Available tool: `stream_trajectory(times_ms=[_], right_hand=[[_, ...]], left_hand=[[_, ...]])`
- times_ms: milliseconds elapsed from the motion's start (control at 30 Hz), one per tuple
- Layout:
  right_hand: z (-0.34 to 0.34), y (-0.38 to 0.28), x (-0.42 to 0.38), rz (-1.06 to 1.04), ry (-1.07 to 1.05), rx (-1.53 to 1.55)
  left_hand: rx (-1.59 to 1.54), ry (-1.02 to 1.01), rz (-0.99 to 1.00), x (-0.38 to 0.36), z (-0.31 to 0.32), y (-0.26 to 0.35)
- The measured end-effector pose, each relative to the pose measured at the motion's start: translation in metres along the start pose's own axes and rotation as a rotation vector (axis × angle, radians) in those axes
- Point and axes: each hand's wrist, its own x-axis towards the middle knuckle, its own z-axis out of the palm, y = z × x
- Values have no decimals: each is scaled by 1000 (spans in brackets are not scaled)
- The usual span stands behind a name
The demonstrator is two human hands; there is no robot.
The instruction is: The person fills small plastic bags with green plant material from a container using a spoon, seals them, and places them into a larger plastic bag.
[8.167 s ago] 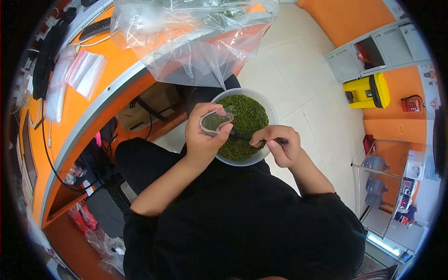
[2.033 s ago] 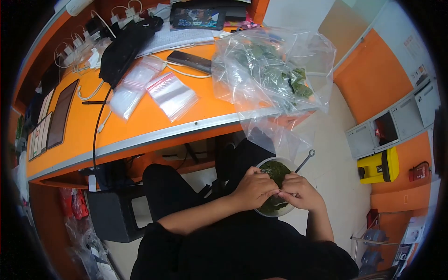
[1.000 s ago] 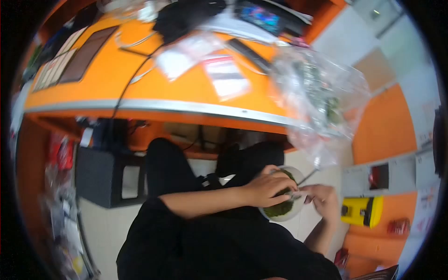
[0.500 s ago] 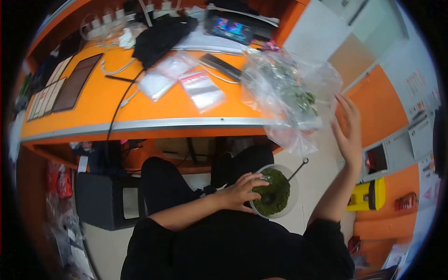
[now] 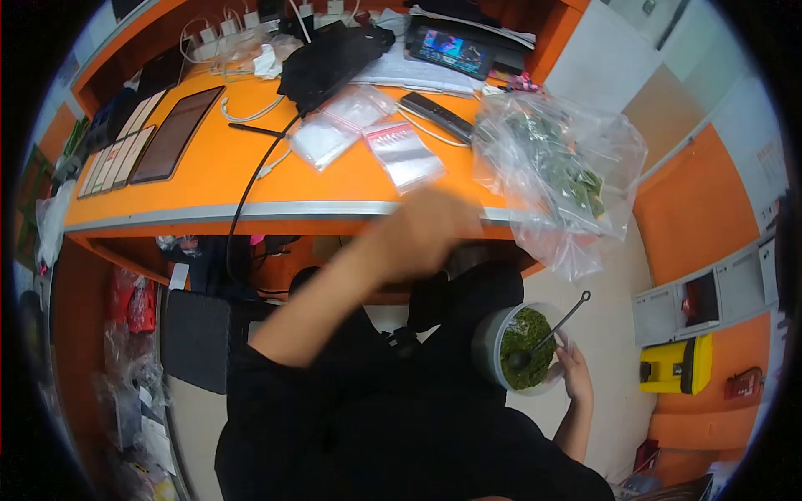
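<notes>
A round translucent plastic tub [image 5: 486, 351] of crushed green leafy stuff [image 5: 528, 332] sits at my lap, its mouth tilted to the right. A long-handled metal spoon [image 5: 561, 324] rests in it, bowl on the green stuff. My right hand [image 5: 575, 371] grips the tub's right rim, fingers at the edge and inside. My left hand [image 5: 430, 230] is in the air by the desk's front edge, too smeared by motion to show its fingers. Closest to it on the desk is a clear zip bag [image 5: 407, 159].
A large clear plastic bag [image 5: 618, 159] with green leaves overhangs the desk's [image 5: 334, 188] right front edge. Behind stand a lit phone [image 5: 451, 52], a black cloth [image 5: 330, 67] and a power bank [image 5: 436, 117]. A tablet [image 5: 178, 134] lies left; a black stool [image 5: 196, 342] stands below.
My left hand has let go of the tub and risen toward the desk. My right hand has come down from the leaf bag onto the tub's rim. The tub now tilts more.
</notes>
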Motion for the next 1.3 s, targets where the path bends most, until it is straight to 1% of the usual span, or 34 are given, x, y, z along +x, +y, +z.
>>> stream_trajectory(times_ms=[33,100,133,200,233,300,333,367,400,433,500,533,567,600,633,700,733,767,833,867,933,967,1000,1033,1100,1133,1167,1233,1267,1300], right_hand=[[-5,-5,-3,6,34,-64],[-18,-23,-16,11,87,-73],[-31,-30,-21,25,87,-137],[-58,-59,-36,57,88,-228],[-71,-77,-47,82,89,-252],[-100,-101,-60,-9,128,-261],[-106,-126,-72,-8,143,-253],[-112,-152,-81,-3,157,-244],[-118,-167,-83,-50,185,-191],[-123,-183,-83,-99,211,-141],[-106,-240,-85,-179,158,-138],[-88,-274,-86,-215,90,-167],[-71,-302,-84,-252,23,-196],[-63,-313,-69,-315,-69,-135],[-55,-323,-52,-378,-162,-75],[-33,-352,-25,-437,-250,-197],[-13,-364,-17,-422,-263,-207],[8,-374,-9,-407,-277,-216],[41,-383,22,-428,-304,-215],[57,-387,38,-426,-332,-209],[87,-394,63,-432,-374,-198],[101,-397,73,-399,-405,-237],[111,-399,83,-364,-435,-275],[119,-399,93,-374,-443,-265],[132,-394,113,-344,-420,-261],[136,-392,121,-308,-425,-233],[135,-389,126,-306,-427,-222],[136,-392,115,-410,-246,-261],[134,-390,114,-403,-249,-252],[132,-386,114,-630,-79,-281]], left_hand=[[15,-7,-136,13,-17,-30],[87,-238,-229,40,-50,-65],[87,-236,-222,35,-52,-78],[487,-494,-182,21,-48,-100],[491,-488,-177,26,-54,-98],[431,-866,-277,40,-69,-88],[432,-869,-265,42,-73,-87],[484,-972,-374,44,-76,-85],[535,-1073,-487,45,-80,-82],[534,-1074,-481,49,-88,-73],[515,-1033,-674,58,-108,-54],[518,-1027,-671,56,-111,-55],[514,-960,-687,50,-112,-59],[509,-892,-704,44,-114,-64],[515,-881,-701,34,-114,-75],[342,-649,-713,14,-121,-102],[225,-489,-678,6,-131,-104],[235,-486,-676,2,-139,-105],[274,-193,-714,-4,-152,-106],[339,-96,-771,-10,-153,-112],[373,-82,-768,-21,-157,-118],[394,-70,-759,-26,-159,-120],[471,-23,-675,-35,-157,-121],[487,-28,-673,-32,-161,-110],[763,-106,-729,-23,-167,-91],[775,-47,-663,-30,-168,-99],[777,-57,-658,-34,-170,-106],[448,82,-762,-34,-174,-113],[448,70,-764,-35,-173,-116],[353,154,-817,-32,-173,-113]])
